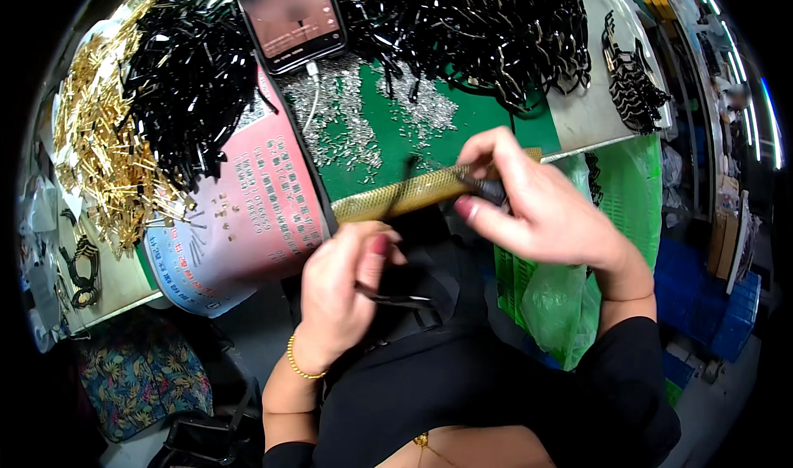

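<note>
My left hand is closed, its thumb pressed on the bent fingers, at the front edge of the table. A thin black strip with a shiny end sticks out below its fingers. To the right, my right hand pinches a short dark piece between thumb and fingers; its kind is hard to make out. Beneath it runs a yellow mesh-patterned roll along the table edge. A blurred dark strip crosses the roll between the hands. Small silver metal pieces lie scattered on the green mat.
Glossy black strips heap at the back, with another black heap at left beside gold metal pieces. A phone with a white cable stands between them. A pink printed sheet overhangs the front. Green crate at right.
</note>
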A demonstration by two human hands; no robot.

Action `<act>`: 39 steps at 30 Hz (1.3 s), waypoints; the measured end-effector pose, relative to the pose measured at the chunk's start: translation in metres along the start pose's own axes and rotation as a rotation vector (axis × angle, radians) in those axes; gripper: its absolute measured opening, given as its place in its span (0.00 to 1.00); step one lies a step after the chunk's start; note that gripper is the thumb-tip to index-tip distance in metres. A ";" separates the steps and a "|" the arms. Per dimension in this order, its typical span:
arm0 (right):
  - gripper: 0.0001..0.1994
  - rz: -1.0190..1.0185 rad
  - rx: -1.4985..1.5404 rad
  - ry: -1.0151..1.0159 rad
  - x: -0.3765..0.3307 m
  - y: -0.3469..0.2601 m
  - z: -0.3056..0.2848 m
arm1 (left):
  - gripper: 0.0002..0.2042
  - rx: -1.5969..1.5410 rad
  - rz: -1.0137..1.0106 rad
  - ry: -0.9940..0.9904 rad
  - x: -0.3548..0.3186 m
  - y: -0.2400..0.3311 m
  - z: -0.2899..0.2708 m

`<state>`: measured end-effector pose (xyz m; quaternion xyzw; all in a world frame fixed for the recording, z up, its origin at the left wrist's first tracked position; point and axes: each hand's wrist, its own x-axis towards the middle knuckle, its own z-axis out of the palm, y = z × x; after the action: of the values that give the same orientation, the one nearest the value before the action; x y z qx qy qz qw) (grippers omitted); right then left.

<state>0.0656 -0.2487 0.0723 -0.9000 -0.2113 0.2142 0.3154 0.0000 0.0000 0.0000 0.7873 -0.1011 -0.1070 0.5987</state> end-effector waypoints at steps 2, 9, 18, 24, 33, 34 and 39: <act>0.14 -0.022 -0.264 0.090 0.000 0.004 -0.004 | 0.12 -0.159 -0.037 0.125 0.000 -0.003 0.002; 0.19 -0.123 -0.498 0.024 0.006 0.022 -0.001 | 0.10 -0.252 -0.112 0.186 0.018 0.007 0.023; 0.20 -0.120 -0.461 0.037 0.013 0.021 -0.001 | 0.10 -0.267 -0.092 0.113 0.048 0.016 0.026; 0.21 -0.109 -0.445 0.038 0.016 0.023 0.002 | 0.12 -0.272 -0.131 0.235 0.036 0.023 0.018; 0.21 -0.019 -0.326 -0.132 0.027 0.009 -0.008 | 0.14 -0.362 -0.194 0.213 0.029 0.010 0.008; 0.21 -0.047 -0.212 -0.125 0.026 0.008 -0.006 | 0.15 -0.388 -0.190 0.211 0.029 0.009 0.008; 0.23 0.336 0.630 -0.443 0.034 -0.035 -0.019 | 0.15 -0.370 -0.187 0.212 0.029 0.008 0.005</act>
<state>0.0950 -0.2153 0.1003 -0.7138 -0.0486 0.5050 0.4829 0.0259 -0.0156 0.0053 0.6769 0.0571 -0.0956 0.7276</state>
